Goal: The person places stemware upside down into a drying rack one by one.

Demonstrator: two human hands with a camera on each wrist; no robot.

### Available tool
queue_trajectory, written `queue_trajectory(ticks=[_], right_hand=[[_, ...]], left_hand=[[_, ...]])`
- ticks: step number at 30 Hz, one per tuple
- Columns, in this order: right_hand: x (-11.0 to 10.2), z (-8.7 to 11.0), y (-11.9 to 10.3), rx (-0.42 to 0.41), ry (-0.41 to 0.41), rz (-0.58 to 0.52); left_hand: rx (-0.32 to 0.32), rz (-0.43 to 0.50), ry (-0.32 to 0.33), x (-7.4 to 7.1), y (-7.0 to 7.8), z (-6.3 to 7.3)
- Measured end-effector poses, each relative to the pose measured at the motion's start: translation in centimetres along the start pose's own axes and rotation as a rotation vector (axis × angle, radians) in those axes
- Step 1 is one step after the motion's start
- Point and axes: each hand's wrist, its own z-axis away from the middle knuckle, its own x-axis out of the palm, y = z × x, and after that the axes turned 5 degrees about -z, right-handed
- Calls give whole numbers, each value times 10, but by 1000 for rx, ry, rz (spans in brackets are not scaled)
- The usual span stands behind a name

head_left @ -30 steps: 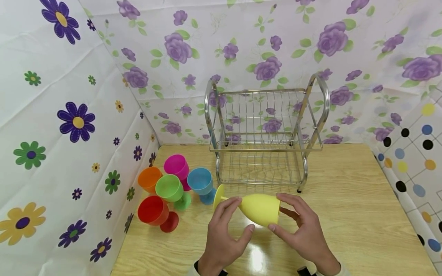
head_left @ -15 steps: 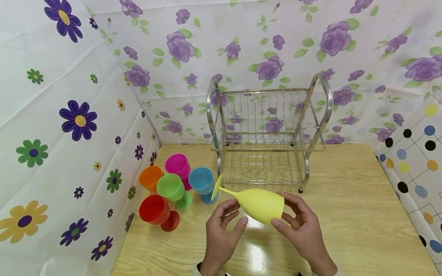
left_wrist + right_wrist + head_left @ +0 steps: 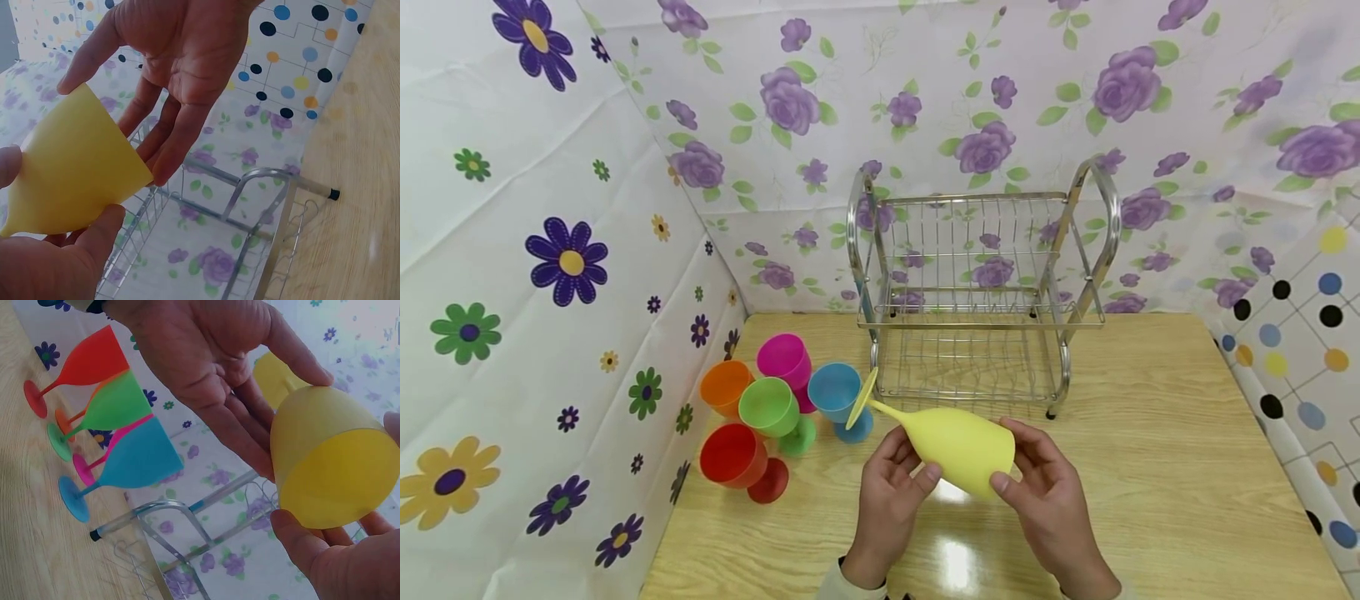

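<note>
A yellow plastic goblet is held above the table, tilted on its side. Its round foot points up and left, its mouth to the right. My left hand pinches the bowl near the stem, thumb in front and fingers beneath. At the rim, my right hand grips the goblet between thumb and fingers. The right wrist view shows the open mouth of the goblet and, behind it, part of its foot. In the left wrist view the goblet's bowl lies between both hands, its foot out of frame.
Left of my hands stand upright goblets: red, green, orange, magenta and blue. A two-tier metal dish rack stands at the back of the wooden table. Flowered cloth covers the walls.
The goblet's foot has risen and swung slightly left, so the goblet tilts more. My left hand has shifted its hold, its thumb now against the bowl. The right hand stays at the rim.
</note>
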Motion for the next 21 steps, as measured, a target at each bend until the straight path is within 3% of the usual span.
queue_trajectory(ticks=[10, 21], right_hand=[[-1, 0, 2, -38, -48, -22], [-5, -5, 0, -56, -78, 48]], left_hand=[[-17, 57, 27, 3, 3, -1], [40, 18, 8, 0, 7, -4]])
